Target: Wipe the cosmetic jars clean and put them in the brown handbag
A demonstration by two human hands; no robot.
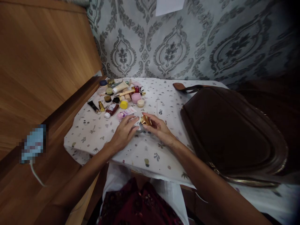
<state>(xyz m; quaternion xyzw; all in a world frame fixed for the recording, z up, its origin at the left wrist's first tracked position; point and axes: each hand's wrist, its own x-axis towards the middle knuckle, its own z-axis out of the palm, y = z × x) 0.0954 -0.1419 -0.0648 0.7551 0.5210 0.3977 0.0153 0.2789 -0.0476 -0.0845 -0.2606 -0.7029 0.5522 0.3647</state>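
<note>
Just above the printed cloth, my right hand [161, 128] pinches a small, shiny gold-coloured container [146, 120] between thumb and fingers. Its exact kind is too small to tell. My left hand [124, 131] is close on the other side, fingers curled at a pale, whitish piece [138, 123] beside the gold part. Whether that piece belongs to the gold container I cannot tell. Past my left fingers lies a pink and white tube [126, 112]. Near it are a dark red bottle with a white cap [112, 110] and a yellow-lidded jar [123, 104].
More cosmetics crowd the table's back left, including a cream tube [120, 87], a pink jar [136, 98] and a black tube [94, 107]. A large brown leather bag [232, 128] fills the right side. Wooden furniture [47, 56] borders the left; a patterned wall [170, 47] stands behind.
</note>
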